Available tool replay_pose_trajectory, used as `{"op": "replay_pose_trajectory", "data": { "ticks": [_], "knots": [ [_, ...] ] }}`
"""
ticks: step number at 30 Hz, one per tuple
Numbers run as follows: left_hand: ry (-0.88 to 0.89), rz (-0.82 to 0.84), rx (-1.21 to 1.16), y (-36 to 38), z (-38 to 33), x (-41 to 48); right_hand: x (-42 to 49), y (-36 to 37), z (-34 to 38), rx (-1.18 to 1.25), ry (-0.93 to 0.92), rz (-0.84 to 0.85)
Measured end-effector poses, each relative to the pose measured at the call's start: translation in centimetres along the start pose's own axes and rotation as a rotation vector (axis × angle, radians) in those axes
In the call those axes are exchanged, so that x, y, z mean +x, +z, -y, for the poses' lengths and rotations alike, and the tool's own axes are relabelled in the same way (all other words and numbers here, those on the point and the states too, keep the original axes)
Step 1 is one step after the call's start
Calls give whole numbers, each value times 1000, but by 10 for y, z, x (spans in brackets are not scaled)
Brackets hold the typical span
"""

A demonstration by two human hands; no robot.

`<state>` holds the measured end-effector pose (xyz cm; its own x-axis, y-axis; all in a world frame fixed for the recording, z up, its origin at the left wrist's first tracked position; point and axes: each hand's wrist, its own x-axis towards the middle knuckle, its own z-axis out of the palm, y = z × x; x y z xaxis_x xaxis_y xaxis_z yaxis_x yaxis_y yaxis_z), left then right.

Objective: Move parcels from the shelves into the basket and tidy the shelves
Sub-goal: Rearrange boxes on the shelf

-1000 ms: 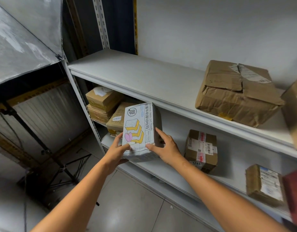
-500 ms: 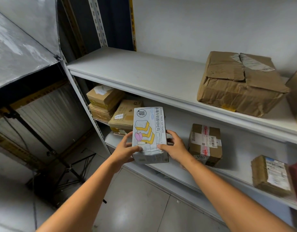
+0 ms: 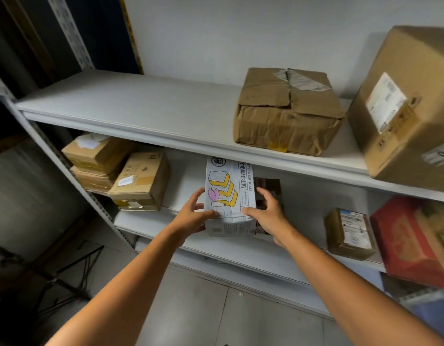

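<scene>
The grip is two-handed: left hand (image 3: pixel 191 217) and right hand (image 3: pixel 269 216) are clasping the lower sides of the white toast box (image 3: pixel 228 196), upright at the lower shelf's (image 3: pixel 253 253) front edge. Fingers underneath would steady it; no basket is showing.

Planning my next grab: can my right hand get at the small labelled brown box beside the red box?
Probably yes, once freed. The small brown box sits at the shelf front with bare shelf between it and the right hand, but that hand grips the white toast box.
</scene>
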<state>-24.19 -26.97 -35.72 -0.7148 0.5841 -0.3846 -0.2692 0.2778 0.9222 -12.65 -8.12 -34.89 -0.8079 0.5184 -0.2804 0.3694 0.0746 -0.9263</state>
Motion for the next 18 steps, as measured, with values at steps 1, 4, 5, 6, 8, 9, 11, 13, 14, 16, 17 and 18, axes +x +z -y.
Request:
{"op": "replay_pose_trajectory", "data": {
  "ticks": [1,4,5,6,8,9,11,13,14,16,17,18],
  "knots": [
    [6,10,11,9,-1,6,2,-9,-4,-1,3,-16],
    [17,50,27,35,-1,22,7,-34,-16,6,9,-65],
    [21,65,26,44,-1,26,9,-40,-20,9,12,-78],
    [19,79,28,53,1,30,10,-47,-25,17,18,-90],
    [8,94,37,69,6,36,13,-58,-38,21,37,-119],
    [8,96,42,76,10,39,13,-62,-43,19,40,-128],
    [19,89,35,86,14,44,15,-67,-53,29,34,-144],
    [39,81,20,90,15,49,21,-69,-56,46,22,-151],
    [41,77,15,90,15,52,24,-70,-57,49,20,-146],
    [45,69,10,90,14,56,31,-71,-55,51,15,-132],
    [51,67,12,89,15,59,34,-71,-55,45,16,-130],
    [53,70,11,90,15,61,36,-72,-55,33,17,-132]
  ]
}}
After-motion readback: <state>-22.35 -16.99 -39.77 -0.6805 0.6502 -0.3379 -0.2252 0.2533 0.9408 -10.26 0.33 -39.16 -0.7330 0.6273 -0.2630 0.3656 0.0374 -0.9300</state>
